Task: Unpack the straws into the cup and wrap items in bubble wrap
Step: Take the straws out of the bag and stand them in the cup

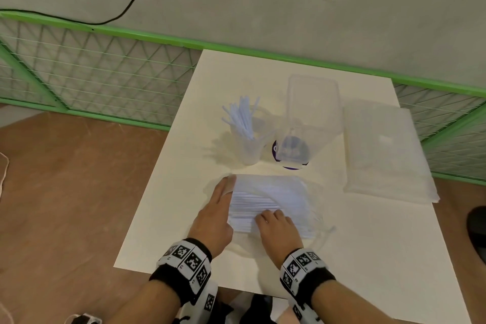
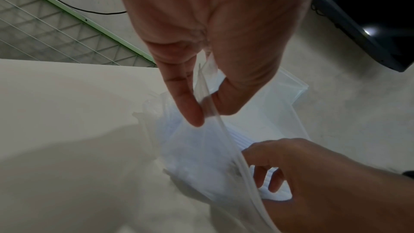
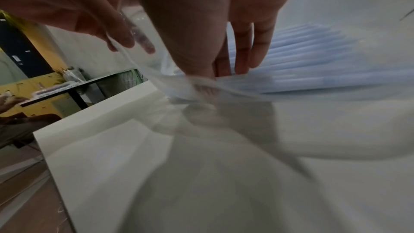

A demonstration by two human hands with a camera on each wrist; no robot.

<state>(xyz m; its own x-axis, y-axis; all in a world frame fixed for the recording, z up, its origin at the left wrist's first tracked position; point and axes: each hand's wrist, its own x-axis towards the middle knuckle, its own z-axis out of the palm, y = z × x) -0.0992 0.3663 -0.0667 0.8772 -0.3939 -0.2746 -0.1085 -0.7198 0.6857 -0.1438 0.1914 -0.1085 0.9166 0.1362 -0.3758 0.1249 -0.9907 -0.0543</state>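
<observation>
Bag (image 1: 278, 185) pinched open by left hand (image 1: 214, 216); straws (image 1: 252, 202) inside gripped by right hand (image 1: 276, 229); small bunch best drawn out level.

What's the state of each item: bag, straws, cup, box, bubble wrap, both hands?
bag: lying flat, mouth held open
straws: most lying in bag, some standing in cup
cup: upright, part-filled
box: upright, untouched
bubble wrap: flat stack, untouched
left hand: pinches bag edge
right hand: inside bag, grips straws
</observation>
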